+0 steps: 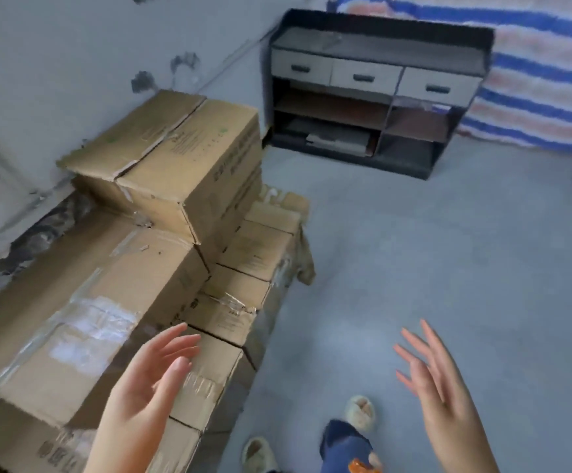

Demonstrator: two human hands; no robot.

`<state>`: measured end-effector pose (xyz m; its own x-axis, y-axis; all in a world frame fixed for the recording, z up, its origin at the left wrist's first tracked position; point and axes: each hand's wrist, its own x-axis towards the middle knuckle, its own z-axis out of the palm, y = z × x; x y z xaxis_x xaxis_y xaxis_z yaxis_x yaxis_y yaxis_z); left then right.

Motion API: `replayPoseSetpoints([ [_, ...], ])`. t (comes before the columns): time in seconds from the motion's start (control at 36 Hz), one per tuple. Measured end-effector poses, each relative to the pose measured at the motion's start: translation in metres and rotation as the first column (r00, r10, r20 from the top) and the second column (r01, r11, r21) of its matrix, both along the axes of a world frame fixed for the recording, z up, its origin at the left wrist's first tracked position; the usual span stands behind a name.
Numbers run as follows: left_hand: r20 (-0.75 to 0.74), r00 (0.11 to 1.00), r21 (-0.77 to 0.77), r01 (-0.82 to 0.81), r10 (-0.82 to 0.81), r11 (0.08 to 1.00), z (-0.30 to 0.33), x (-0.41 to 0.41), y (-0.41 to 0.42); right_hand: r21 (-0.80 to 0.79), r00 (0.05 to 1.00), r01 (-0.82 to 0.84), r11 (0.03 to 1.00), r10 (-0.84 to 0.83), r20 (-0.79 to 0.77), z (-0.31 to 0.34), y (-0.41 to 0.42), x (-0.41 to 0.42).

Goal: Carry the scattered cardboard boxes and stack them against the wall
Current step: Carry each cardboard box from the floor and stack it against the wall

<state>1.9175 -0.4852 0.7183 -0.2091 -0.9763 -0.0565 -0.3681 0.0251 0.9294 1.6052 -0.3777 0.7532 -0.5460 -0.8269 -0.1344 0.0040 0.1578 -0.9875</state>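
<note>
Both hands up and empty: left hand at 7 o'clock, fingers straight and loosely spread, hovering in front of the low boxes; right hand at 5 o'clock, fingers splayed wide over bare floor. Cardboard boxes piled at 9 o'clock along the wall, w/ top box sitting skewed on the stack. Dark shelf unit w/ three drawers at 12 to 1 o'clock, striped tarp behind it. Slippers at 6 o'clock.
</note>
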Motion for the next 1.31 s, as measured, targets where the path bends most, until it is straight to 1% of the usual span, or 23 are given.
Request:
replayPoseSetpoints([
  [0.14, 0.083, 0.973, -0.005, 0.215, -0.214, 0.977, -0.003, -0.048, -0.002, -0.006, 0.972, 0.234, 0.972, -0.234, -0.001, 0.003, 0.07, -0.03],
  [0.19, 0.088, 0.959, 0.002, 0.271, -0.27, 0.963, 0.0, -0.075, 0.005, 0.0, 0.952, 0.305, 0.952, -0.305, 0.001, 0.002, 0.099, -0.047],
  [0.28, 0.031, 0.942, 0.015, 0.335, -0.335, 0.942, 0.013, -0.13, 0.029, 0.014, 0.926, 0.378, 0.926, -0.378, 0.0, 0.0, 0.143, -0.073],
  [0.39, -0.106, 0.905, 0.003, 0.415, -0.412, 0.91, 0.036, -0.225, 0.083, 0.036, 0.872, 0.49, 0.871, -0.49, 0.002, 0.002, 0.214, -0.112],
  [0.44, -0.152, 0.879, -0.012, 0.455, -0.451, 0.89, 0.045, -0.271, 0.111, 0.038, 0.833, 0.553, 0.832, -0.553, -0.015, 0.004, 0.251, -0.133],
  [0.56, -0.216, 0.801, 0.005, 0.572, -0.558, 0.82, 0.052, -0.354, 0.168, 0.023, 0.728, 0.685, 0.728, -0.685, -0.035, 0.009, 0.323, -0.173],
  [0.69, -0.209, 0.71, 0.011, 0.689, -0.672, 0.724, 0.063, -0.43, 0.219, -0.007, 0.57, 0.821, 0.571, -0.82, -0.057, 0.019, 0.389, -0.208],
  [0.81, -0.191, 0.636, 0.012, 0.763, -0.747, 0.646, 0.068, -0.483, 0.246, 0.024, 0.469, 0.883, 0.469, -0.882, -0.041, 0.015, 0.424, -0.227],
  [0.92, -0.149, 0.576, 0.006, 0.813, -0.803, 0.582, 0.065, -0.531, 0.267, 0.073, 0.391, 0.919, 0.388, -0.92, -0.03, 0.008, 0.442, -0.244],
  [1.11, -0.136, 0.511, 0.047, 0.859, -0.849, 0.509, 0.047, -0.625, 0.279, 0.134, 0.313, 0.942, 0.307, -0.949, -0.023, -0.002, 0.456, -0.305],
  [1.31, -0.153, 0.468, 0.069, 0.884, -0.87, 0.463, 0.039, -0.754, 0.274, 0.133, 0.256, 0.961, 0.244, -0.964, -0.077, 0.007, 0.453, -0.416],
])
